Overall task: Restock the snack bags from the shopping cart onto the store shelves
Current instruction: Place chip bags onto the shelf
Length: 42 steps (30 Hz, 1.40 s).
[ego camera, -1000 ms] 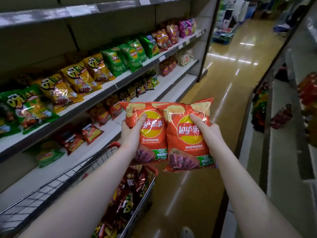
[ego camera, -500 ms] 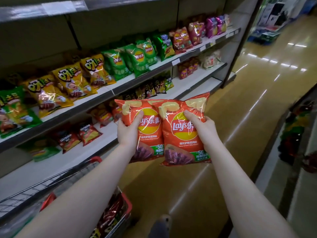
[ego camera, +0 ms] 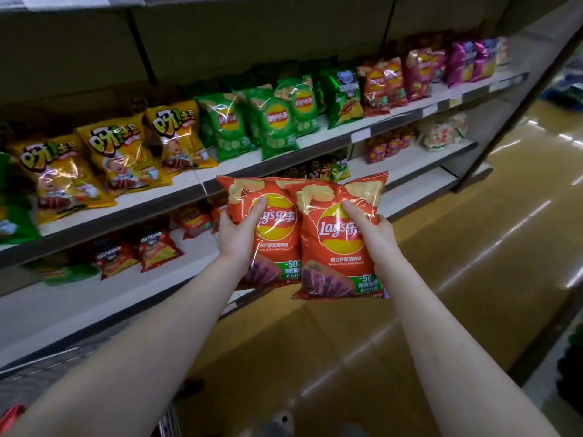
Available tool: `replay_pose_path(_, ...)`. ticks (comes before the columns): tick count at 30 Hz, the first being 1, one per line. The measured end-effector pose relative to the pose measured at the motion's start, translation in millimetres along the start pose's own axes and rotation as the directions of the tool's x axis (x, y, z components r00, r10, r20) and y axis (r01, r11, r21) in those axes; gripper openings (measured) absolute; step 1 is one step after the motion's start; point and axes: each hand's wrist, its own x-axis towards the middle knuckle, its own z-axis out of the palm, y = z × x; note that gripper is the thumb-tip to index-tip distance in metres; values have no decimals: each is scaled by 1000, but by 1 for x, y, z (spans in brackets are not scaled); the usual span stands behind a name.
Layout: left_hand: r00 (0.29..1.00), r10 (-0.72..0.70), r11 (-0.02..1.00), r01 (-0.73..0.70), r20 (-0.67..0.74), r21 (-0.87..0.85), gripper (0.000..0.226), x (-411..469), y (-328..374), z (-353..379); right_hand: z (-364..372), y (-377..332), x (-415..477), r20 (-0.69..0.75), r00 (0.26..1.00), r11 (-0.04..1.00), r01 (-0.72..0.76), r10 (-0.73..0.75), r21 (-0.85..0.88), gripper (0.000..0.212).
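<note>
Head view: both forearms extend forward over the aisle floor (ego camera: 457, 279), and each grip is closed on one orange snack bag. The left grip (ego camera: 239, 234) holds the left orange bag (ego camera: 277, 244) by its left edge, with the thumb (ego camera: 257, 209) laid across the front face beside the yellow logo; the remaining fingers wrap behind the bag and are hidden. The right grip (ego camera: 375, 238) holds the right orange bag (ego camera: 334, 250) by its right edge in the mirrored manner, thumb (ego camera: 353, 212) on the front face and fingers out of sight behind. Both bags are upright with the print facing the camera. The right bag overlaps the right edge of the left bag (the two touch along that edge). Both are held in the air in front of the shelving, level with the front lip of the middle shelf (ego camera: 284, 159) and not resting on any shelf. The middle shelf carries, from left to right, yellow bags (ego camera: 120, 152), green bags (ego camera: 274, 121), red-orange bags (ego camera: 381, 86) and purple bags (ego camera: 467, 61). The lower shelf (ego camera: 94, 310) carries dark red bags (ego camera: 138, 253) near its back. At the lower left corner, blurred grey wire that appears to belong to the shopping cart (ego camera: 47, 367) is partly in view; its contents cannot be made out.
</note>
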Motion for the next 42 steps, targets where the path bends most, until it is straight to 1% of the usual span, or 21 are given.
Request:
replay_pose_path(3,993,-46,999,45,-113,-7,86,25,-2,10,7,-7,43,98,995,999,-32,35,-31,78)
replay_pose_path(6,979,-83,996,79,-185,-30,90,43,-11,16,14,-8,86,209,976,995,-47,64,-88,81)
replay_pose_path(10,947,-86,995,64,-308,-83,85,57,-24,23,29,-8,137,374,924,984,-15,81,-177,72)
replay_pose_path(13,924,-81,988,24,-375,-153,74,65,-28,23,43,-11,164,468,880,987,0,77,-162,70)
replay_pose_path(14,911,-88,984,18,-403,-175,74,68,-32,21,50,-10,173,511,856,985,8,82,-170,70)
replay_pose_path(16,891,-106,982,25,-441,-186,77,69,-36,15,60,-6,183,549,833,983,33,73,-181,65)
replay_pose_path(18,867,-116,983,29,-484,-183,74,71,-43,9,70,3,192,579,812,979,54,72,-198,62)
replay_pose_path(20,841,-123,984,35,-527,-174,72,77,-57,1,85,15,201,610,788,975,63,82,-214,63)
replay_pose_path(24,805,-153,983,67,-573,-169,73,93,-87,-19,111,51,217,618,782,968,85,81,-235,69)
replay_pose_path(29,772,-195,978,108,-605,-177,74,132,-119,-40,145,94,241,601,791,962,64,114,-267,77)
replay_pose_path(31,776,-175,983,101,-605,-154,78,157,-132,-52,164,109,257,592,800,962,76,98,-261,76)
replay_pose_path(34,795,-147,987,75,-589,-144,81,202,-153,-70,196,131,286,584,811,965,114,46,-234,67)
replay_pose_path(37,818,-139,984,53,-558,-168,75,251,-176,-85,230,154,319,555,831,964,167,-25,-207,58)
replay_pose_path(39,839,-110,985,19,-533,-172,70,292,-192,-95,255,174,347,522,850,964,196,-77,-178,57)
replay_pose_path(40,845,-107,984,15,-524,-177,69,307,-196,-98,263,180,358,508,857,963,202,-85,-180,62)
replay_pose_path(42,854,-63,987,-24,-516,-161,66,345,-211,-106,284,201,386,469,872,962,232,-140,-145,86)
